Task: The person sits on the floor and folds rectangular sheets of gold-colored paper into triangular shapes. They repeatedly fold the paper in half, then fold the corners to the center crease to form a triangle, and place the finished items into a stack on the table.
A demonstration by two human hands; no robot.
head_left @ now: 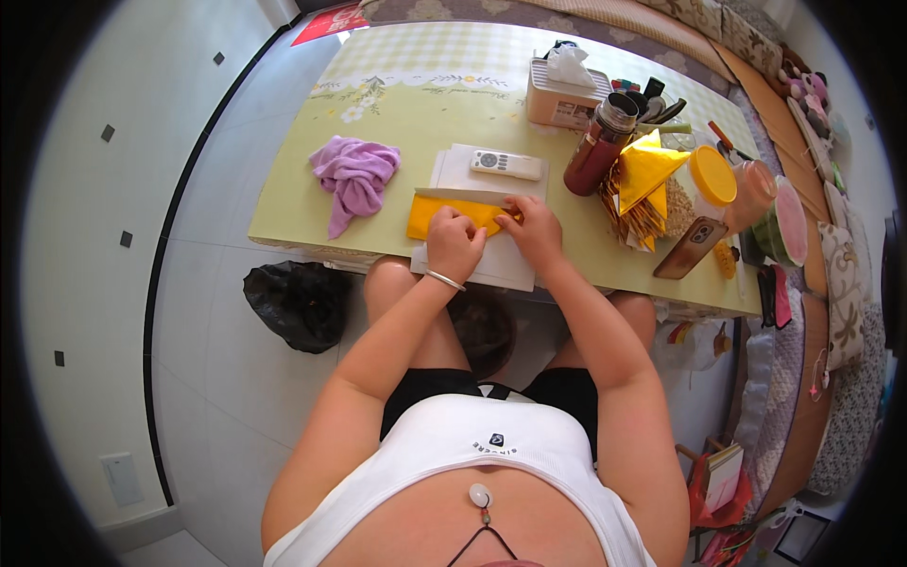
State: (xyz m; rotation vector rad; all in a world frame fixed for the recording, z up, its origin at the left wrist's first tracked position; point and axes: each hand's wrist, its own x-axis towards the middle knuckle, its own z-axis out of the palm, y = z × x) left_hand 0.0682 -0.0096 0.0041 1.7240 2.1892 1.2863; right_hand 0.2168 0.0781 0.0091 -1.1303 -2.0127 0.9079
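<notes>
A yellow sheet of paper [423, 216] lies folded on white paper [491, 267] at the near edge of the table [302, 189]. My left hand [454, 242] presses down on the yellow paper's middle, fingers curled. My right hand [532, 227] pinches the yellow paper's right end, next to the left hand. A bracelet circles my left wrist. Part of the yellow sheet is hidden under both hands.
A white remote [507, 164] lies just beyond the paper. A purple cloth [354, 177] sits to the left. At right stand a dark red flask [598, 146], a tissue box [565, 97], folded yellow paper shapes [648, 170], a yellow-lidded jar [710, 177] and a phone [690, 248]. A black bag [298, 302] lies on the floor.
</notes>
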